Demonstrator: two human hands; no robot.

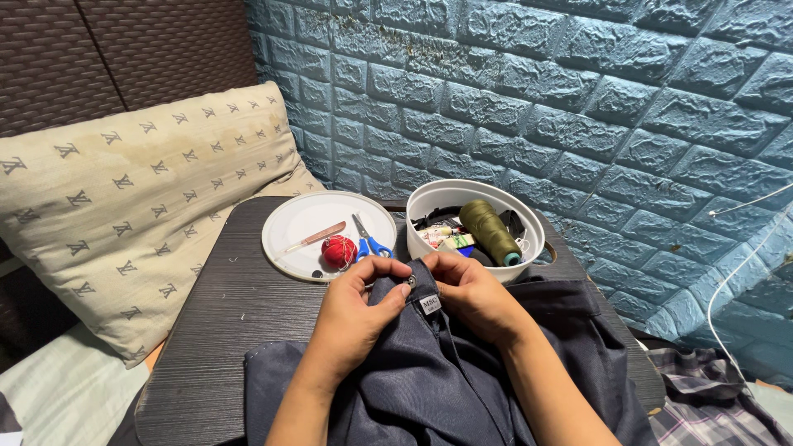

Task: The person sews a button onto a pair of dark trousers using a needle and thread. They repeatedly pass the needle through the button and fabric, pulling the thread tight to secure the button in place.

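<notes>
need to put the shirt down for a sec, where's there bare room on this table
Bare dark table lies left of the left hand, between the cushion and the white lid. Crowded: the lid, the white tub behind, and the garment covering the near right side.

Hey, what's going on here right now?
A person is holding a dark navy garment bunched up over a small dark table. The left hand and right hand pinch the fabric on either side of a small button, near a white label. Behind the hands sit a white lid with blue scissors, a red pincushion and a pink-handled tool, plus a white tub holding an olive thread spool.
</notes>
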